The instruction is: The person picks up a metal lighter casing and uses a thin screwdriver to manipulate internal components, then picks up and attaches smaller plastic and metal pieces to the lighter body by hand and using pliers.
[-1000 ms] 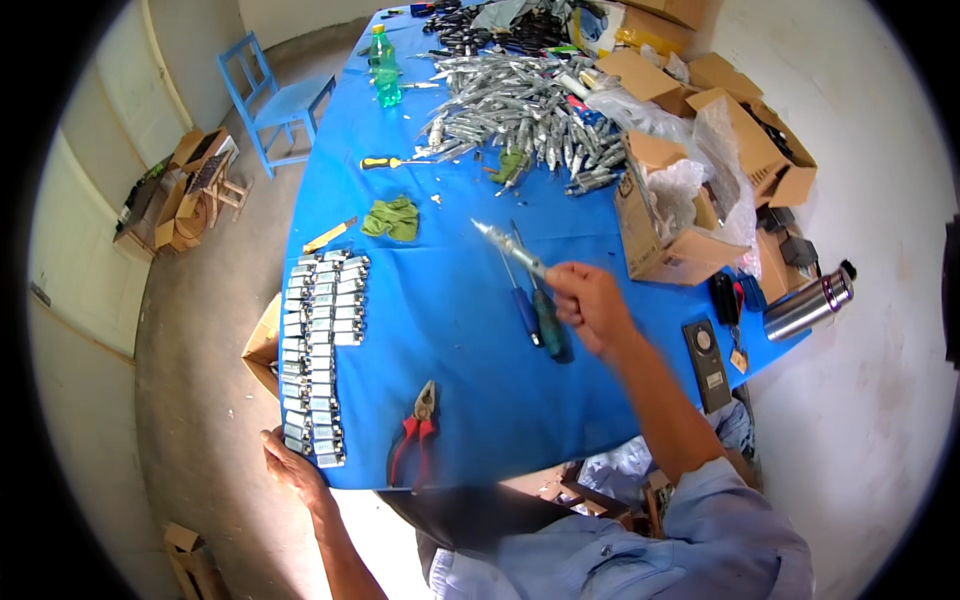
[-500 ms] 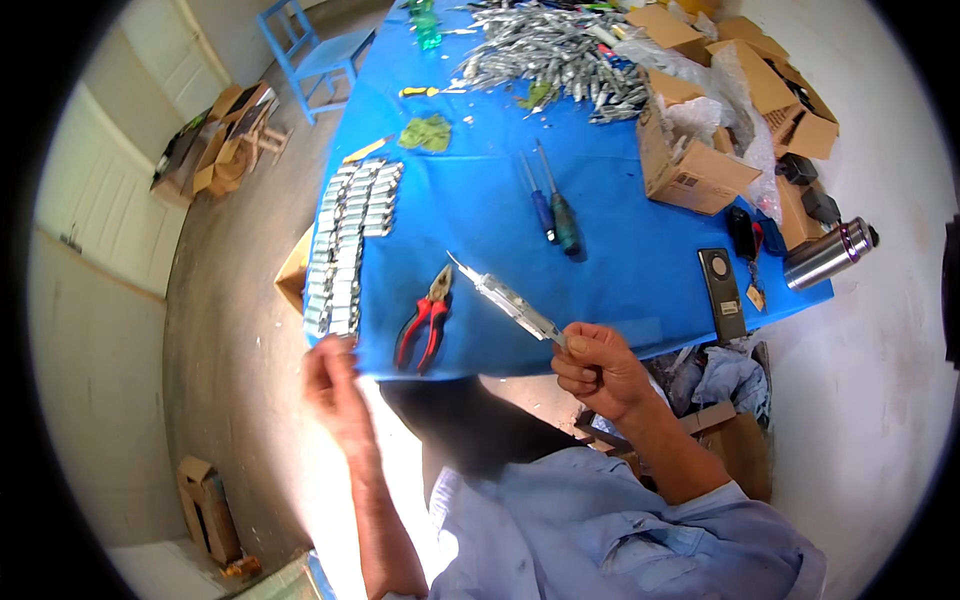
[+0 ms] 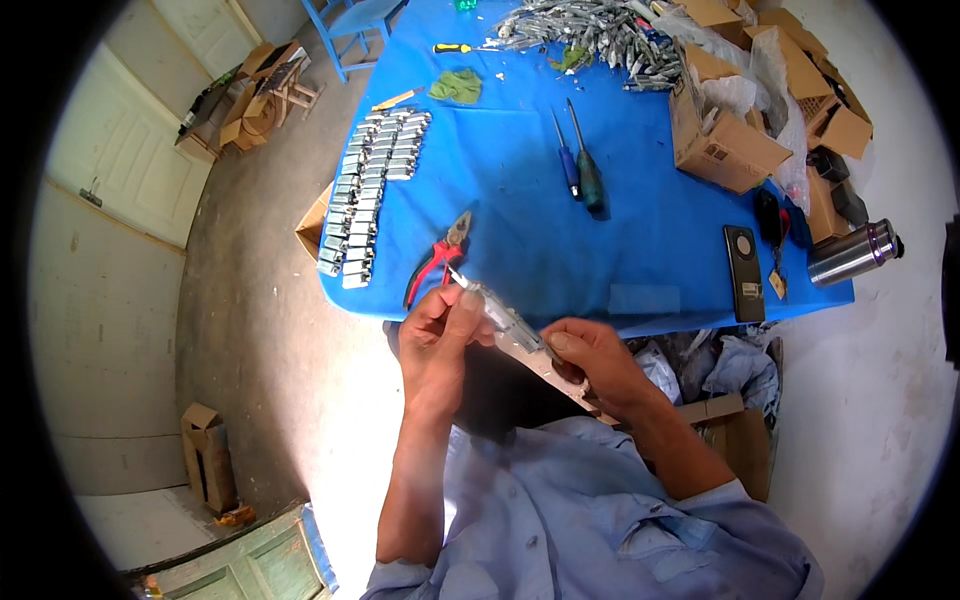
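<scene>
Two hands, left hand and right hand, both closed on a slim silvery metal latch piece at the blue worktop's near edge; likely inspection or fitting, next needing finer fingertip alignment.

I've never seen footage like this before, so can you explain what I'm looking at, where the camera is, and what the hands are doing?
There is no machine here: a person works with two bare hands, and the round, bent picture comes from a wide fisheye camera worn on their head, looking down. The forearms come in from the lower edge. The left hand and the right hand together hold a long, thin metal part in front of the body, each gripping one end. Beyond them is a table under a blue cloth. On it lie red-handled pliers, two screwdrivers, rows of small metal pieces, a heap of similar metal parts, cardboard boxes and a steel flask at the right corner.
</scene>
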The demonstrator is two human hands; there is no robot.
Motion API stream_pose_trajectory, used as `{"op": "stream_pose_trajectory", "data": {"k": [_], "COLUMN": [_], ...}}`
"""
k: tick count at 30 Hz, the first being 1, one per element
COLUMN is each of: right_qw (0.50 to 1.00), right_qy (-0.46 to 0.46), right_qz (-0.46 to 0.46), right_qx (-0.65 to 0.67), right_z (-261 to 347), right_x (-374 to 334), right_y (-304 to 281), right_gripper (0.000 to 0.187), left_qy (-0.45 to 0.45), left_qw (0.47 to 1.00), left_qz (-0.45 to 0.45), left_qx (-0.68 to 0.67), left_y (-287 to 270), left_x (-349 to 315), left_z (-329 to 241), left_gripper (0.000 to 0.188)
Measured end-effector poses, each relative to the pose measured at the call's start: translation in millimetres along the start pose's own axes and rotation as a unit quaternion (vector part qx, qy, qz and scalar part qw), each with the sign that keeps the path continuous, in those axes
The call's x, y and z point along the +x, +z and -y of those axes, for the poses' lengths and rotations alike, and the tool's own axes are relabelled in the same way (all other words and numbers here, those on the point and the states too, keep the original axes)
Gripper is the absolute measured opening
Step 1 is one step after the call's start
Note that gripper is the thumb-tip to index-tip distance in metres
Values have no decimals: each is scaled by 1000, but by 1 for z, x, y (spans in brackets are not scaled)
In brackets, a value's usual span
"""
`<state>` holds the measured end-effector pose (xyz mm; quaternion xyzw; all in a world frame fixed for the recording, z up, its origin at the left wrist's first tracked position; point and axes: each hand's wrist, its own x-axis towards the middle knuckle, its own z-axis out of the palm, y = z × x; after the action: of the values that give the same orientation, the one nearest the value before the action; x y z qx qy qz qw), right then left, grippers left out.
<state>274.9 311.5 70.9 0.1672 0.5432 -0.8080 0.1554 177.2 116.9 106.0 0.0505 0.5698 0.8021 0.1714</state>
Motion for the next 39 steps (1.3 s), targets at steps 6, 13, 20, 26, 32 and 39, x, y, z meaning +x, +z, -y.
{"op": "stream_pose_trajectory", "data": {"k": [6,13,20,26,32,39], "right_qw": [946,955,983,988,991,982], "right_qy": [-240,-198,-139,-121,-99,-116], "right_qz": [-72,-96,-74,-82,-80,-120], "right_qx": [-205,-199,-92,-54,-43,-92], "right_z": [13,7,4,-1,-5,-6], "right_x": [-1,6,15,18,20,20], "right_y": [25,22,7,3,3,2], "right_gripper": [40,32,27,25,27,30], "left_qy": [-15,-7,102,108,107,121], "left_qw": [998,991,908,886,878,875], "left_qz": [-40,-61,-149,-152,-132,-114], "left_qx": [51,115,378,424,447,455], "left_y": [11,9,-23,-30,-23,-15], "left_x": [-4,-5,1,5,2,0], "left_z": [13,11,6,5,14,19], "left_gripper": [20,22,28,29,26,22]}}
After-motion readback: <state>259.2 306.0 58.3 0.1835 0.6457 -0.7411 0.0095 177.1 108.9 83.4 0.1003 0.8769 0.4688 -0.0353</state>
